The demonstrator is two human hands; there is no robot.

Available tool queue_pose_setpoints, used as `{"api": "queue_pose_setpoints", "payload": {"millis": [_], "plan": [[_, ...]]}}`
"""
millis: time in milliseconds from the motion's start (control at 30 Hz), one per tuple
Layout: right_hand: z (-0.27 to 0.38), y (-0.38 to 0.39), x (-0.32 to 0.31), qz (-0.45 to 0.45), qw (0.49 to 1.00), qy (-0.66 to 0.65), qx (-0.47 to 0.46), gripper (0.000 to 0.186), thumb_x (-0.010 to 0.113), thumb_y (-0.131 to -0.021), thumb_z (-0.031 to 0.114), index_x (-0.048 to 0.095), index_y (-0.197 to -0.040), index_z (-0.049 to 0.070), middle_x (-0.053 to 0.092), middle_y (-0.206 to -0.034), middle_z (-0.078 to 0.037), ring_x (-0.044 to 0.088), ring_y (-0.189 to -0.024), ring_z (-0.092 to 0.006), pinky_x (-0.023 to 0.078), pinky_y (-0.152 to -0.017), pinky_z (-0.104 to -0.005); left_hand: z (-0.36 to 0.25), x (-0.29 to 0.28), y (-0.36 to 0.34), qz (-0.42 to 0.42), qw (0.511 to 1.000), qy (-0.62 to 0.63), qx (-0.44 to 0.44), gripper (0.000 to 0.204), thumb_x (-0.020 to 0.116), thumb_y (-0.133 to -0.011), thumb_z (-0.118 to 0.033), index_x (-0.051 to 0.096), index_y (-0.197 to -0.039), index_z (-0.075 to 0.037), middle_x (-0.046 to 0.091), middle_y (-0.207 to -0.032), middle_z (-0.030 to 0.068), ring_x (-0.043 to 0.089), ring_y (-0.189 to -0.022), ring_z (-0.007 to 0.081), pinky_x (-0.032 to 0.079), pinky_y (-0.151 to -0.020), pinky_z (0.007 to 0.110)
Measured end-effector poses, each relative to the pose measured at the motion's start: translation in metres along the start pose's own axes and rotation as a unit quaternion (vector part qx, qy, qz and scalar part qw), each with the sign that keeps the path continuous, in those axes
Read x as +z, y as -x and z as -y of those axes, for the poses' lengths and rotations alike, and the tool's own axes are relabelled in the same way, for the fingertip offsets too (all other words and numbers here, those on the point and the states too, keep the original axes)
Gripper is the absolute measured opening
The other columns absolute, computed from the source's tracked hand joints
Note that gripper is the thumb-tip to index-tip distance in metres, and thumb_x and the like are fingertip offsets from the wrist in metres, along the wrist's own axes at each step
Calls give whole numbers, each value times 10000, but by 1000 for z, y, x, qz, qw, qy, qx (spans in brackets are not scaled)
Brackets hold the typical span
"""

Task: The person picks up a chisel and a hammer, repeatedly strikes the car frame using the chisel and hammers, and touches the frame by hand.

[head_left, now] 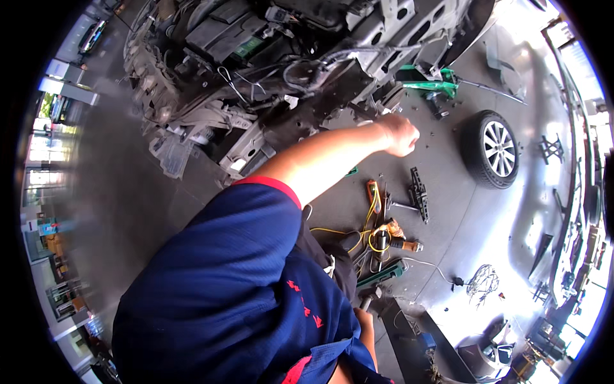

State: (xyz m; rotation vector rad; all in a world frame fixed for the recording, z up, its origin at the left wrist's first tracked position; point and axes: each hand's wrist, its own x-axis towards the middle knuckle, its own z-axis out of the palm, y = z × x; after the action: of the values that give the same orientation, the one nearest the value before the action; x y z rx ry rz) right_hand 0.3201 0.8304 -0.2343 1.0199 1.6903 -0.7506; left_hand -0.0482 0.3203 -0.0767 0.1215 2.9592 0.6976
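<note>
My left arm reaches across toward the stripped front of a car [294, 96]. My left hand [400, 136] is closed in a fist just below the car's exposed metal frame rail; whether anything is in it I cannot make out. Low in the view, close to my body, my right hand [364, 319] is wrapped round the handle of what looks like a hammer [370, 294], its grey head pointing up. Beyond my left hand stands a green floor jack [435, 83] by the car's underside.
A wheel with tyre [491, 149] lies on the floor to the right. Nearer are an orange-brown power tool [406, 244], a yellow cord [369, 221], a black slotted bar [419, 195] and a green tool [384, 273]. A coiled cable [483, 283] lies farther right.
</note>
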Motion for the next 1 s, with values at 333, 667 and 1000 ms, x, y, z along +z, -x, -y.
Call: {"api": "queue_pose_setpoints", "payload": {"millis": [333,667,1000], "plan": [[-50,82,73,-35,998,-45,-13,206,725,-835,122,662,-850,-73,670,-718,-170,673,-563,-295,576,-529,-436,-2,-19,8,139,989,-46,24,342,580,-965,-334,763,-1148,-110,763,-1152,127,718,-1113,318,571,-935,475],[-60,129,88,-62,997,-24,-38,219,727,-834,131,671,-857,-79,681,-724,-176,684,-572,-299,581,-533,-438,6,-13,60,157,982,-55,91,305,639,-924,-291,777,-1140,-126,760,-1183,110,717,-1127,289,564,-959,458],[-36,86,48,-72,993,22,-86,232,729,-833,140,680,-863,-85,691,-731,-182,695,-580,-303,587,-536,-440,6,-60,324,198,894,-94,390,156,664,-803,-298,696,-798,-145,738,-746,97,741,-715,328,572,-628,491]]}}
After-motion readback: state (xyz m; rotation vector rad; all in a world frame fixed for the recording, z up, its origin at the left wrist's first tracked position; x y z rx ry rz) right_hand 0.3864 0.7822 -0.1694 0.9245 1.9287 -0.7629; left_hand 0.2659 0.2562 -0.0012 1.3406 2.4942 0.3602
